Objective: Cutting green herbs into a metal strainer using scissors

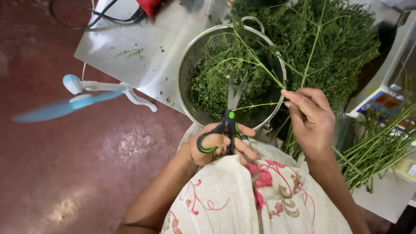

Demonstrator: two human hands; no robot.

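The left hand (pixel 216 145) has its grip clenched around the scissors (pixel 227 125), blades parted over the metal colander (pixel 190 60). The right hand (pixel 310 117) pinches a green herb stem (pixel 260 105) just beside the blades.

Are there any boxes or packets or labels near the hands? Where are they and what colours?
Box: right edge of the table, beside the herb pile; flat, white rim, blue, red and orange print.
Yellow packet: far right, under cut stems; pale yellow, small white label, mostly hidden.
No screens or signs.

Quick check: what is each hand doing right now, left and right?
Left hand: closed on black scissors with green handle trim, blades open over the round metal mesh colander.
Right hand: pinching a thin green herb stem.
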